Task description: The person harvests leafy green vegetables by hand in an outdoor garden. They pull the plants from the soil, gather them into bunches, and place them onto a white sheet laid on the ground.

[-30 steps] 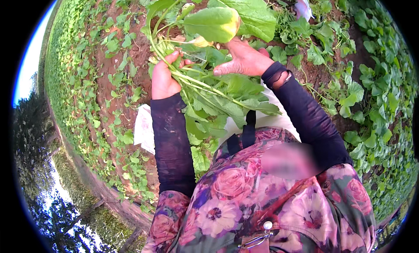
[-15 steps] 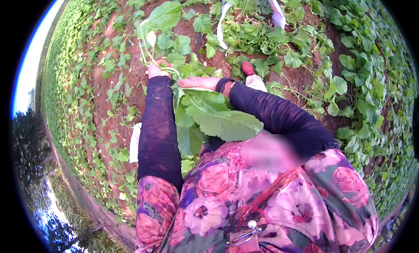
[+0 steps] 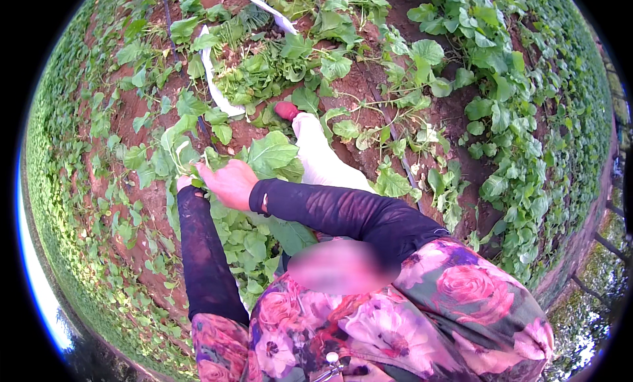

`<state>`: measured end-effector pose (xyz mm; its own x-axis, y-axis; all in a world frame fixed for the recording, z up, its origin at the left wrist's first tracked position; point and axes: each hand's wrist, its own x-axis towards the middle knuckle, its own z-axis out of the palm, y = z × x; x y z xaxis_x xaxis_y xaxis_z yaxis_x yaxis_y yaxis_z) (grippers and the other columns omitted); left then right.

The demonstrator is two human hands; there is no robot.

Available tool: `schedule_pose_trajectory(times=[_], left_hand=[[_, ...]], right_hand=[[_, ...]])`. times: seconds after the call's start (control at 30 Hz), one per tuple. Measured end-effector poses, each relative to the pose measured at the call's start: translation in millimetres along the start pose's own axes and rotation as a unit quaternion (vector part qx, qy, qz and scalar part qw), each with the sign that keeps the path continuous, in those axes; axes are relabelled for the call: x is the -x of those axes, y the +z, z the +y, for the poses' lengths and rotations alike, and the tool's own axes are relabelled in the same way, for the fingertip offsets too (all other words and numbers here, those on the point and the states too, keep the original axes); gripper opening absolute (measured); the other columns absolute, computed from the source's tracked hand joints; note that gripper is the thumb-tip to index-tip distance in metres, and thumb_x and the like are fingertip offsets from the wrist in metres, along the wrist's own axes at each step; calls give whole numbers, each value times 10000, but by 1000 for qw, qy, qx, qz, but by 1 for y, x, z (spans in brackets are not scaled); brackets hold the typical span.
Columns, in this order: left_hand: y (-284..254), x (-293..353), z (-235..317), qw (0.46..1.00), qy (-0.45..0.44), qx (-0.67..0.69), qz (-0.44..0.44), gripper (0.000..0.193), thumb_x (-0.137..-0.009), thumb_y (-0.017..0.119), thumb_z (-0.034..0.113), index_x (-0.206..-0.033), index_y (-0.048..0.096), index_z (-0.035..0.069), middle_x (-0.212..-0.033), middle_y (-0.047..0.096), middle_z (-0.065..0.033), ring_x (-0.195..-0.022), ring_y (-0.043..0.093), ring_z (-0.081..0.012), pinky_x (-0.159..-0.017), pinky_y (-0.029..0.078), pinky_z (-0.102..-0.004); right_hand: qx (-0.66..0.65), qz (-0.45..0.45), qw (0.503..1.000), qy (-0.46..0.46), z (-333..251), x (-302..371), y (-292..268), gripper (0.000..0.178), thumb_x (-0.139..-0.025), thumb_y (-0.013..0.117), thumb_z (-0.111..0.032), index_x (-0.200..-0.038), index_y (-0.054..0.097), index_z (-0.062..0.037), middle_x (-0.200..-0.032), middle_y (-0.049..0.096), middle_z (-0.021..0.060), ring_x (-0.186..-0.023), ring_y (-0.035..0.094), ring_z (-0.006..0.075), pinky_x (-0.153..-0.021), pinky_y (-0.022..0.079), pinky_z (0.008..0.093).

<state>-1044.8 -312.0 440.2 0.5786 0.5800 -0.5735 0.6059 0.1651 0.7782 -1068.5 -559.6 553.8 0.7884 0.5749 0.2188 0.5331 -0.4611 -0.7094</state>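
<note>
My left hand is mostly hidden behind the right one and closes round the pale stems of a leafy green. Beside it, touching the same stems, my right hand has its thumb and fingers drawn together at the stem ends. Broad green leaves stick out past the right hand. More foliage lies below my wrists, and I cannot tell which of it belongs to the held bunch. Dark sleeves cover both forearms.
Ahead, a white sack with its rim spread open holds picked greens. A red shoe and a white trouser leg stand right of my hands. A thin dark hose runs between the plant rows over reddish soil.
The view has swung to the right, so the sack and shoe appear further left. My right hand has gone from lying stretched along the leaves to closing at the stems beside my left hand.
</note>
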Motion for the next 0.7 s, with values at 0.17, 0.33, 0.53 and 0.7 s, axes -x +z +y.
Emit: schedule_pose_trajectory(times=[0.17, 0.33, 0.53, 0.7], left_hand=[[81, -45, -28, 969, -175, 168, 36, 122, -897, 460, 149, -874, 525, 49, -650, 473, -8, -523, 442, -177, -495, 404, -323], [109, -100, -35, 949, -231, 206, 59, 97, -889, 477, 144, -853, 524, 67, -633, 444, 9, -507, 413, -142, -467, 377, -278], [141, -138, -38, 949, -260, 173, 42, 80, -878, 504, 151, -825, 525, 96, -619, 418, 28, -494, 392, -111, -451, 355, -246], [191, -120, -83, 991, -121, -42, 48, 48, -793, 632, 51, -841, 628, 40, -624, 540, -11, -477, 471, -125, -427, 366, -297]], right_hand=[[61, -93, 994, -11, 54, -31, -44, 589, -671, 577, -89, -1228, 448, 52, -530, 557, 79, -519, 587, 265, -518, 402, 392], [64, 6, 990, -125, 63, -46, -101, 547, -707, 557, -124, -1237, 499, 2, -534, 438, -33, -480, 482, 143, -552, 389, 305], [263, -142, 954, -30, 254, -89, -141, 569, -716, 559, -107, -1272, 472, -25, -622, 472, -3, -536, 489, 153, -552, 367, 313], [479, -187, 858, 6, 454, -164, -154, 545, -744, 542, -70, -1283, 466, -55, -657, 483, 11, -629, 518, 176, -649, 397, 320]])
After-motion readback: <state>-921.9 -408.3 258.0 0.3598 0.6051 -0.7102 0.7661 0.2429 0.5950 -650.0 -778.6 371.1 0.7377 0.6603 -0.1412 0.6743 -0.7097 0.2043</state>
